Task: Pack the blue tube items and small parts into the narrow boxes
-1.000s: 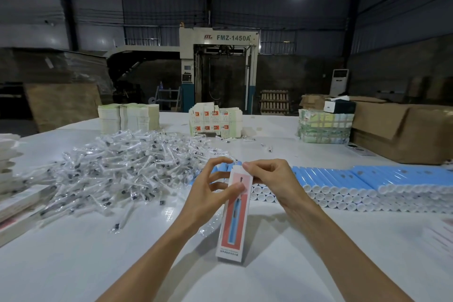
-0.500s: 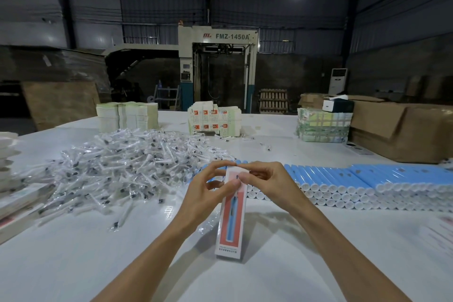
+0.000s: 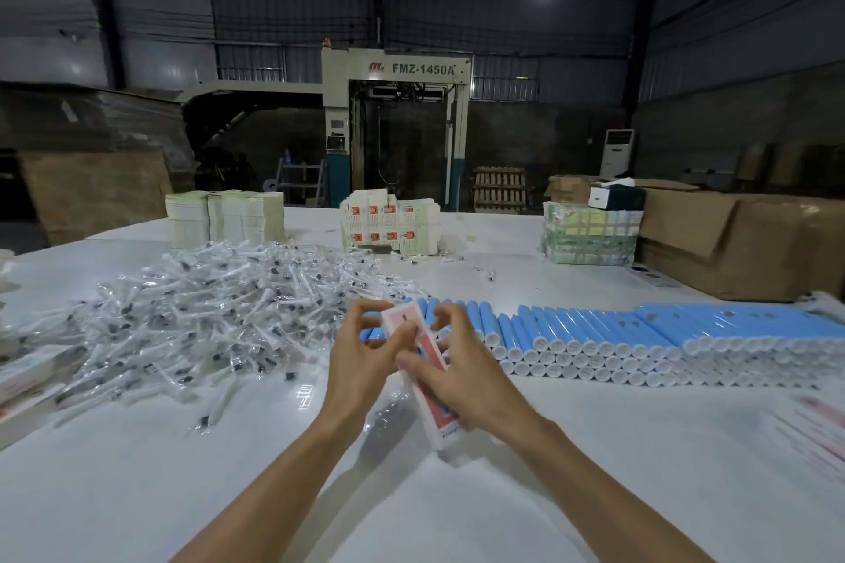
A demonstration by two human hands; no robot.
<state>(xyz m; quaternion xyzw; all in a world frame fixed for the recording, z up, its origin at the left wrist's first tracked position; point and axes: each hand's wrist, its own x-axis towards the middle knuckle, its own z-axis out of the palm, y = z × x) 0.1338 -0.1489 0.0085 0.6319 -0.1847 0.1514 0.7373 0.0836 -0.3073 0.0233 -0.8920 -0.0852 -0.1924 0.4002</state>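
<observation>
Over table [image 3: 137, 494]: left hand [image 3: 361, 359], right hand [image 3: 459, 375] fingers [image 3: 452, 316] pinching narrow box [image 3: 439, 423].

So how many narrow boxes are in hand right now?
1. The narrow box is tilted between the left hand and right hand, in front of the blue tubes. A second could hide behind it.

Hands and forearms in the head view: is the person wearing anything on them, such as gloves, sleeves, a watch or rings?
Nothing worn shows. The left hand and right hand are ungloved; the left forearm and right forearm are bare to the frame's bottom edge, with no sleeve, watch or band. Blur leaves rings uncertain.
</observation>
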